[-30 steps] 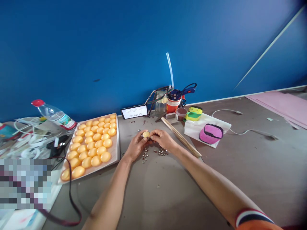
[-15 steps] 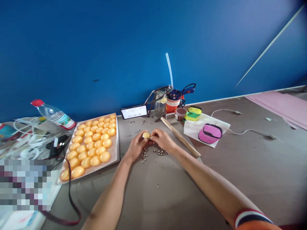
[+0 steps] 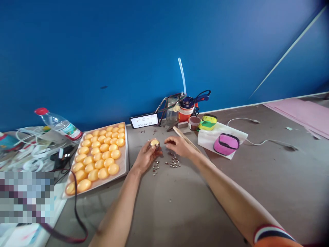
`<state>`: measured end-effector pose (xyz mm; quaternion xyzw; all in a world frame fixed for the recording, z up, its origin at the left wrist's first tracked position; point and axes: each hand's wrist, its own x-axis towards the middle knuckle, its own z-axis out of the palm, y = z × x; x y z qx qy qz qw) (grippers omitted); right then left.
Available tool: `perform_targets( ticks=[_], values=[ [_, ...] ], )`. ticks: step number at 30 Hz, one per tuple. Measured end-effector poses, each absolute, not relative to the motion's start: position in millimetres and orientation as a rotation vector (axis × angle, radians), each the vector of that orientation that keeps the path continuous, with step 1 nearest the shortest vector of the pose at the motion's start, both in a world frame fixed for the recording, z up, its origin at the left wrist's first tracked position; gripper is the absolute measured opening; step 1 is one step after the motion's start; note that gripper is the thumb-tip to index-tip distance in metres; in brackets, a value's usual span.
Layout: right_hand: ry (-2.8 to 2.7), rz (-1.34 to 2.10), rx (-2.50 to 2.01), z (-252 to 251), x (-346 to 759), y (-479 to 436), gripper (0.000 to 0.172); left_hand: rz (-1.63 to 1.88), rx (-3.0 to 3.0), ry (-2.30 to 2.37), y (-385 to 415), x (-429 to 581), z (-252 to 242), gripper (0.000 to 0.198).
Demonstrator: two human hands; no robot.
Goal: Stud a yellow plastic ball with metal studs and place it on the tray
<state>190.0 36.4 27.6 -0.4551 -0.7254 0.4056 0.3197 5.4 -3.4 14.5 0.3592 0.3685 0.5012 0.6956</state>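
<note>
Right of the shallow white tray (image 3: 126,154) of glossy amber domes (image 3: 113,168), the left hand (image 3: 145,158) grips a round, shiny-rimmed yellow piece (image 3: 154,142). Farther right of the tray, the right hand (image 3: 178,145) has bent fingers; whether they pinch anything, I cannot tell. Small shiny metallic beads (image 3: 175,162) and a partly hidden rough wooden stick (image 3: 183,135) also lie right of the tray.

The wall (image 3: 128,61) is deep blue, the table (image 3: 164,219) grey-brown. At the left, glossy orange-yellow domes (image 3: 99,164) fill a white-rimmed tray (image 3: 126,154); the bottle (image 3: 61,127) beyond is clear with a red cap. Mid-scene, the disc (image 3: 154,142) is pale yellow, the beads (image 3: 175,164) silvery. Far off, the cup (image 3: 185,115) is orange-red with white bands. To the right, a black-edged magenta pouch (image 3: 226,144) and pale pink sheets (image 3: 295,111); near right, an orange sleeve (image 3: 277,242), its cuff striped white, navy and red.
</note>
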Motion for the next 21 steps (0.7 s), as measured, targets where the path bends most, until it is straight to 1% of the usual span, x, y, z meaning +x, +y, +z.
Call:
perform_targets(
  ticks=[4,6,8,12,16,17,20,21],
  values=[
    [-2.39,0.688,-1.347,29,191,30,0.023,1.123,0.775,0.808,-3,3,13,0.049],
    [-2.536,0.586,-1.363,29,189,27,0.022,1.121,0.773,0.81,-3,4,13,0.05],
    [-2.574,0.54,-1.376,28,187,25,0.018,1.122,0.773,0.812,-3,4,12,0.051],
    [-2.532,0.612,-1.366,29,189,28,0.011,1.125,0.771,0.808,-3,3,13,0.049],
    [-2.51,0.769,-1.374,33,198,32,0.02,1.121,0.766,0.793,-2,3,13,0.048],
    [-2.525,0.774,-1.382,33,199,32,0.02,1.12,0.765,0.798,-2,3,13,0.049],
    [-2.56,0.743,-1.396,33,200,31,0.012,1.119,0.762,0.807,-2,3,13,0.049],
    [-2.556,0.738,-1.397,33,199,31,0.012,1.119,0.763,0.805,-2,3,13,0.049]
  ],
)
